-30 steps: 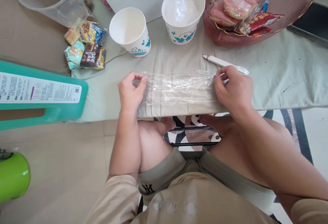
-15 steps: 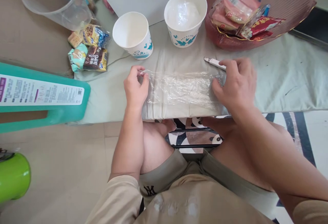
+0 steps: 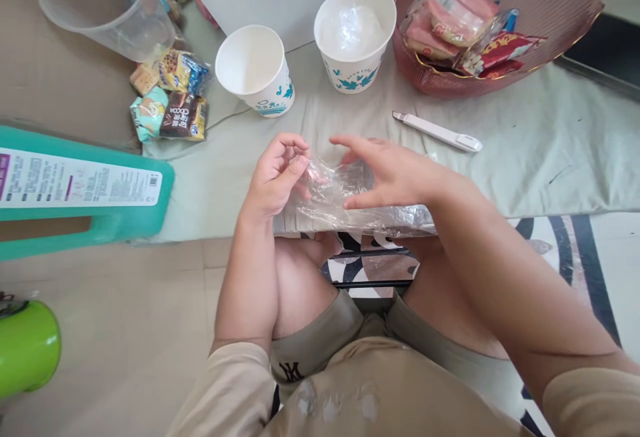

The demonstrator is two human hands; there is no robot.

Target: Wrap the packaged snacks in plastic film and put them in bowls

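A clear, crinkled plastic bag [image 3: 330, 190] lies bunched along the front edge of the cloth-covered table. Its left end is pinched between the thumb and fingers of my left hand [image 3: 275, 174]. Over the middle of the bag, my right hand [image 3: 387, 170] is spread, thumb and fingers apart, gripping nothing; I cannot tell whether it touches the film. Behind my right hand a white utility knife [image 3: 437, 132] rests on the cloth, its tip pointing left. Two white paper cups with teal leaf prints stand beyond my hands: the left cup [image 3: 253, 67] and the right cup [image 3: 355, 37], which has clear plastic inside.
A pink ribbed bowl [image 3: 565, 17] at the back right holds wrapped snacks. At the left are a clear plastic tub [image 3: 105, 10], snack packets [image 3: 183, 114] and a large teal jug [image 3: 125, 217]. A green bin [image 3: 30, 350] stands on the floor.
My right hand has let go of the utility knife and moved left over the bag, its fingers opening. The bag, earlier spread flat, is now lifted and bunched near my left hand.
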